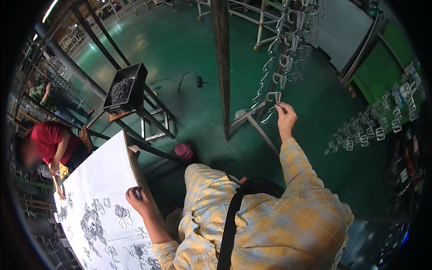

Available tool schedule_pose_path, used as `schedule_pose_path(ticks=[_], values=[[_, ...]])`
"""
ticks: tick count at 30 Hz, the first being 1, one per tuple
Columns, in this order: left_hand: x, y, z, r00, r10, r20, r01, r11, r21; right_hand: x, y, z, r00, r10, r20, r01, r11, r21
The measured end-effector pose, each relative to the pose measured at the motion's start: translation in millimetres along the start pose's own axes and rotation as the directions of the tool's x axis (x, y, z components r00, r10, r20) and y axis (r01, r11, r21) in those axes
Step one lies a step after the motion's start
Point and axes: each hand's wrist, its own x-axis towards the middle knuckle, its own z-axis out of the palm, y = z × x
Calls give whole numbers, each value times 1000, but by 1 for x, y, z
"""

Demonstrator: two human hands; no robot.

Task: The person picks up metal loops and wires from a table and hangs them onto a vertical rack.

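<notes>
The white-topped table [105, 162] spread widest at the person's left, and bent metal pieces [93, 226] lay in loose heaps across its near half. Ahead and to the right, the hanging strands [292, 42] of similar pieces dropped in linked rows toward the green floor. The left hand [140, 202] hovered at the table's edge, its fingers curled around a small dark grey patch; whether they gripped a piece there could not be told. The right hand [286, 118] reached up to the lower part of the strands, thumb and forefinger pressed together on a single metal clip [272, 93]. That clip stood just above and slightly left of those fingertips, its open, squared bend facing away from the palm and only its lower end between them. It looked light and stiff, probably springy rather than fragile, and its shiny surface might have slipped under a loose pinch. A straight side near the end seemed the best place to hold, leaving the bend free.
</notes>
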Motion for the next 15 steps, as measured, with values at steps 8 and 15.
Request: schedule_pose_path(ticks=[8, 15], values=[[0, 3, -2, 1000, 21, 2, -21, 1000, 13, 1, -3, 4, 995, 84, 52, -97, 916, 389], [0, 5, -1, 1000, 22, 5, -22, 1000, 15, -2, -8, 2, 987, 135, 86, -160, 870, 467]])
